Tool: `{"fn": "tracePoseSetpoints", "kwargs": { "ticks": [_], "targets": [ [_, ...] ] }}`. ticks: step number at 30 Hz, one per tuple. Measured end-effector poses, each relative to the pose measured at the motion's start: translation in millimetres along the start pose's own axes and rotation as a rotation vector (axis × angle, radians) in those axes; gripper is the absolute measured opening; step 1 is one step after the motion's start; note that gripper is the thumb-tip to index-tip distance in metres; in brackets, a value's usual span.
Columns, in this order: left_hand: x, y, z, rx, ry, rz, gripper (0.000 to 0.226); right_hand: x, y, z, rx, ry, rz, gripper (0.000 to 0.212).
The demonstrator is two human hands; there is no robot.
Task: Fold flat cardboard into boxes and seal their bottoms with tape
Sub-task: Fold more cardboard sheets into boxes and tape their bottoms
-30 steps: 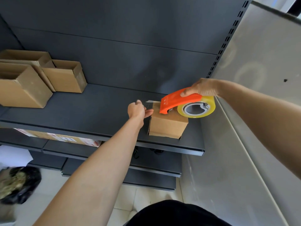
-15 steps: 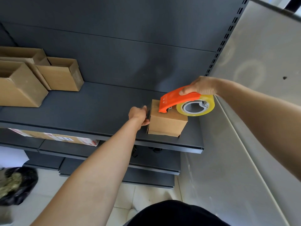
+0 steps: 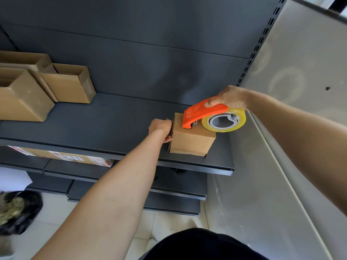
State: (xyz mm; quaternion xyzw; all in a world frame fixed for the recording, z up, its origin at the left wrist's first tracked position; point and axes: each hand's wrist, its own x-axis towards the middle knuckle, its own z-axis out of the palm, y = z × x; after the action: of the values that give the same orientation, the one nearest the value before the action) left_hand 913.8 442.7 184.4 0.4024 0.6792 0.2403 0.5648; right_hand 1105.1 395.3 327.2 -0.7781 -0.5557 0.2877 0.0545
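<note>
Person: one dark garment (image 3: 197,244) at the near edge; two bare forearms reach away toward the shelving.
Floor: pale floor tiles (image 3: 56,222) below; one crumpled black plastic bag (image 3: 20,211) lies near left, blurred.
Lower tiers: at least two dark grey lower shelves (image 3: 122,177); one flat brown carton with white and red labels (image 3: 65,156) lies on the left, just under the top board.
Working shelf: one dark grey metal shelf (image 3: 93,128) carries all the boxes.
Left hand: the left hand (image 3: 160,131) is closed, its fingers curled round the left side of the small box and gripping it.
Task box: one small brown cardboard box (image 3: 191,139) stands near the shelf's front edge, toward its right end.
Right hand: the right hand (image 3: 229,98) is wrapped over the top of the dispenser and holds it.
Dispenser: one orange plastic tape dispenser (image 3: 204,113) with one roll of clear yellowish tape (image 3: 225,121). Its front end rests on the box top and the roll overhangs the box's right side.
Finished boxes: three open-topped brown cardboard boxes (image 3: 69,85) crowd together at the far left, well apart from the small one.
Backing: one dark grey back panel (image 3: 131,53) is farthest, and one pale grey side wall (image 3: 281,147) runs along the right.
</note>
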Motion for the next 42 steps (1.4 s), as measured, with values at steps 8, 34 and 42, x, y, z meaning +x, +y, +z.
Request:
{"fn": "tracePoseSetpoints", "kwargs": {
  "ticks": [8, 34, 42],
  "targets": [
    [0.0, -21.0, -2.5, 0.107, -0.014, -0.073, 0.023, 4.7, 5.4, 0.2, 0.006, 0.009, 0.009, 0.057],
    [-5.5, 12.7, 18.8, 0.135, -0.116, 0.491, 0.026, -0.3, 30.5, -10.8, 0.054, -0.087, -0.032, 0.071],
    [-7.3, 15.8, 11.5, 0.242, -0.077, 0.560, 0.028, -14.3, 85.1, -29.7, 0.032, -0.089, 0.073, 0.059]
  ]
}}
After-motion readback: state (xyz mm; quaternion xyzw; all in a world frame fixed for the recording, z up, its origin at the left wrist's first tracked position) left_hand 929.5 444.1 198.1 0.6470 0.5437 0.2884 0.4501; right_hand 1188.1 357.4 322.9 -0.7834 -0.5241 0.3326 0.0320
